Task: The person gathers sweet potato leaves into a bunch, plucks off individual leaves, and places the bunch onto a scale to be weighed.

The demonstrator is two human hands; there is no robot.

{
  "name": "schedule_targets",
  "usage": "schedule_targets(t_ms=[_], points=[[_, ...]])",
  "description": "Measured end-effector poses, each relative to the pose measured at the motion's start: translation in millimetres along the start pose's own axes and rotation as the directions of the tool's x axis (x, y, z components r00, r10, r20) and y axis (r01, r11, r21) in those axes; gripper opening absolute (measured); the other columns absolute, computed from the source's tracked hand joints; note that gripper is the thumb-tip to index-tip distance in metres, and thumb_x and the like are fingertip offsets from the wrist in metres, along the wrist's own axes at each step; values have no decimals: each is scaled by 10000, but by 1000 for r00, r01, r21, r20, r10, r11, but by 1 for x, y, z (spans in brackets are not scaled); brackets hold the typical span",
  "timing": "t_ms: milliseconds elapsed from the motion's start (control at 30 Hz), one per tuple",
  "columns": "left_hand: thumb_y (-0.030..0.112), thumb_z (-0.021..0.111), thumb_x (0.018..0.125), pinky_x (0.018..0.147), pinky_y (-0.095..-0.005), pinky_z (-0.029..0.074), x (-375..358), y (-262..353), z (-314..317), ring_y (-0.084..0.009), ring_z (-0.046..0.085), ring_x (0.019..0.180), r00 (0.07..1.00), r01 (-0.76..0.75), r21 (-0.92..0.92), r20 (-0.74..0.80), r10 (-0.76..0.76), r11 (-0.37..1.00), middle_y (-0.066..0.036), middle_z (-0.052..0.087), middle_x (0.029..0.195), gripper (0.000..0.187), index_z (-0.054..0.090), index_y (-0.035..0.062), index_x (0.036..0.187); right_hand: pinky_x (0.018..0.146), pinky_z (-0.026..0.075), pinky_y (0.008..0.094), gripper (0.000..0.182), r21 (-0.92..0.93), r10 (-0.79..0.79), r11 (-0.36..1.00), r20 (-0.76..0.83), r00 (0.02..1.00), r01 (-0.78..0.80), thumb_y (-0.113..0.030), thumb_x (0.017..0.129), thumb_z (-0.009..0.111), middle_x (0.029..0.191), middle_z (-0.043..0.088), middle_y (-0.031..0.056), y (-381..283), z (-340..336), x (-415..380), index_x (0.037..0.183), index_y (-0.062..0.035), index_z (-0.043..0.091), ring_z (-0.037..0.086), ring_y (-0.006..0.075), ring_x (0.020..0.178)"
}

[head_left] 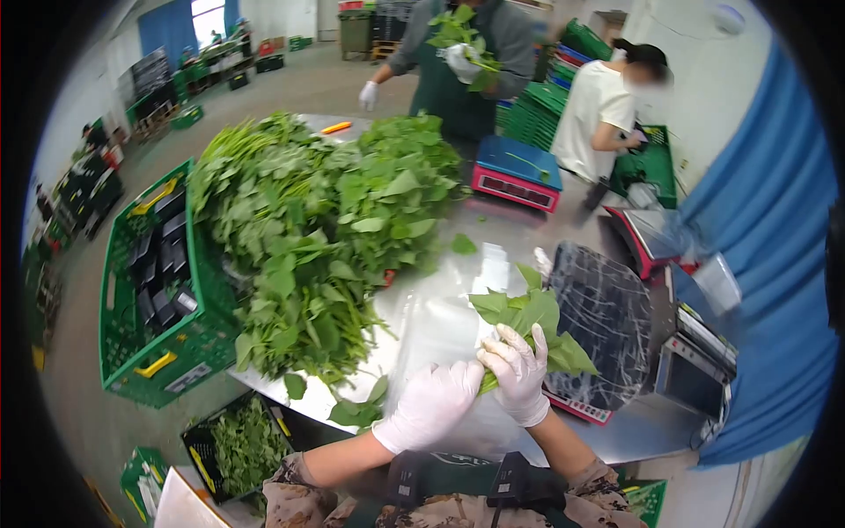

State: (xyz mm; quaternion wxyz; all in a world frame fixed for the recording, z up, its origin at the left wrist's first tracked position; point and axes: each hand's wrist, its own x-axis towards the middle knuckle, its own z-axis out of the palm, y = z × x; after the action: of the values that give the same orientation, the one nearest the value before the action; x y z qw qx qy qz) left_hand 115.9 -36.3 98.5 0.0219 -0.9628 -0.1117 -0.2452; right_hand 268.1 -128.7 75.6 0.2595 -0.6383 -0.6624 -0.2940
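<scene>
Both my hands wear white gloves and meet over the metal table. My right hand [518,374] is closed around a small bunch of leafy greens [532,315], whose broad leaves fan out up and to the right. Pressed against its stem end is my left hand [436,400], with fingers curled closed; the stems are partly hidden between the hands. A large heap of the same kind of greens [308,211] covers the table to the left. Just right of the bunch stands a scale with a dark, plastic-wrapped top [598,326].
A green crate [158,343] of black packs stands left; a black crate of greens [251,449] sits below. Across the table are a blue-topped scale [518,167] and a person holding greens [462,40]. Another person [598,110] stands near stacked crates. A blue curtain [766,229] hangs right.
</scene>
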Motion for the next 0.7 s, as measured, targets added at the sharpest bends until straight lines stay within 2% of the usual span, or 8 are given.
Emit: schedule_targets(t_ms=[100, 267, 333, 400, 433, 467, 567, 700], points=[[326, 677, 742, 653, -328, 471, 22, 18, -11, -225, 585, 674, 993, -35, -274, 95, 63, 961, -77, 559, 759, 452, 546, 32, 1059, 1086, 226, 488, 193, -61, 49, 997, -32, 998, -51, -143, 768, 615, 978, 585, -2, 21, -21, -21, 956, -162, 575, 551, 195, 1081], [207, 590, 837, 856, -384, 476, 74, -23, 67, -313, 586, 1019, 984, 169, -919, 179, -3, 355, -153, 583, 1138, 535, 413, 82, 1326, 1068, 245, 510, 245, -178, 353, 920, -14, 936, -350, -74, 727, 621, 923, 570, 52, 96, -83, -45, 959, -114, 554, 565, 245, 974], [119, 561, 825, 900, -404, 461, 117, -24, 74, -314, 525, 1136, 980, 126, -542, 199, -19, 831, -174, 463, 1314, 584, 372, 133, 1377, 989, 343, 458, 210, -233, 478, 850, -41, 878, -473, -38, 739, 607, 872, 563, 82, 129, -109, -50, 939, -73, 555, 562, 293, 925], [96, 556, 810, 978, -422, 392, 146, -17, 121, -326, 465, 1199, 975, -91, -288, 170, 144, 953, -183, 392, 1375, 603, 368, 143, 1381, 849, 421, 367, 122, -52, 712, 699, -45, 701, -713, -63, 807, 590, 839, 571, 98, 161, -121, -59, 921, -36, 556, 571, 263, 851], [85, 553, 802, 1017, -431, 358, 158, -13, 142, -333, 435, 1230, 960, -202, -147, 168, 226, 968, -187, 356, 1405, 613, 367, 147, 1383, 741, 431, 302, 111, 268, 876, 404, 162, 455, -874, -126, 873, 578, 821, 582, 78, 173, -134, -55, 910, -23, 562, 568, 189, 806], [78, 547, 797, 1031, -433, 339, 170, -8, 154, -334, 407, 1252, 943, -284, -102, 148, 296, 954, -187, 341, 1415, 621, 364, 158, 1386, 759, 432, 279, 154, 456, 883, 207, 294, 366, -866, -170, 893, 579, 831, 584, 41, 195, -138, -65, 946, -26, 564, 556, 139, 800], [93, 535, 793, 1059, -441, 302, 205, 11, 173, -312, 377, 1282, 866, -494, 11, 90, 491, 869, -182, 383, 1385, 588, 417, 191, 1360, 848, 456, 322, 222, 826, 696, -191, 495, 520, -530, -225, 897, 580, 849, 564, 22, 244, -148, -82, 1014, -39, 547, 558, 150, 823], [190, 555, 796, 1039, -447, 314, 207, 21, 197, -256, 511, 1148, 790, -568, -116, 201, 579, 815, -146, 563, 1163, 403, 580, 155, 1196, 978, 416, 446, 153, 824, 670, -566, 440, 598, 29, -222, 931, 507, 810, 472, -11, 238, -146, -70, 1006, -90, 489, 525, 176, 858]])
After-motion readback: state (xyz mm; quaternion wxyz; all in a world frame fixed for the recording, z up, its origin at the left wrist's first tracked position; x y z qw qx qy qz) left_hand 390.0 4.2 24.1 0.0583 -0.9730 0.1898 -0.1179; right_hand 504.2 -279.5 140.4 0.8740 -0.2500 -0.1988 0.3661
